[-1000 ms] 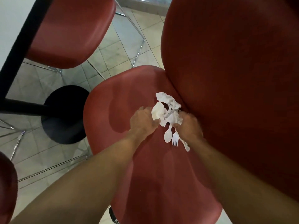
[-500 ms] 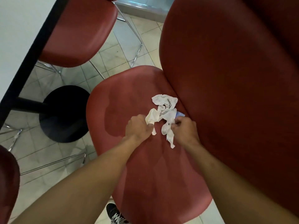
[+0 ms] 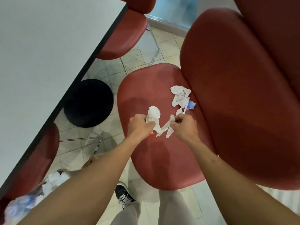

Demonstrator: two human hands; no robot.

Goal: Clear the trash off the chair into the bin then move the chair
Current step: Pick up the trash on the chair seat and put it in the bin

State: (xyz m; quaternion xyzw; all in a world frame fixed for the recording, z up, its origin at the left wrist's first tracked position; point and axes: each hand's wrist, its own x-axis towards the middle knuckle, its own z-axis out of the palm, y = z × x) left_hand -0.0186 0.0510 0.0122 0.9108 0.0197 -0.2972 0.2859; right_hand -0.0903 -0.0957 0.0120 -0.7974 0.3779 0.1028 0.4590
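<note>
hands gathering trash above the red chair seat

nearest the camera, my two forearms reach forward over my grey trousers and one black sneaker (image 3: 124, 194) on the pale tiled floor (image 3: 113, 73). at lower left, partly behind my left arm, lies a blurred heap of white and clear plastic waste (image 3: 37, 192); whether it sits in a bag or a bin i cannot tell.

my left hand (image 3: 140, 125) is curled into a fist around a crumpled white napkin (image 3: 153, 115), which sticks up above the knuckles and trails down to the seat. a small orange scrap shows just under this hand. my right hand (image 3: 183, 125) has its fingers curled and pinches a twisted white paper strip (image 3: 167, 128) whose loose ends hang down between the two hands.

both hands are above the middle of the red chair (image 3: 162, 159). farther back on its seat, close to the backrest, a second crumpled tissue (image 3: 180, 95) lies apart from my hands, with a small blue-and-red wrapper (image 3: 191, 105) touching its right edge.

beyond, to the left, stand a white table (image 3: 48, 54) with a dark edge, its black round base (image 3: 88, 103), and another red chair (image 3: 123, 33) tucked under it.
</note>
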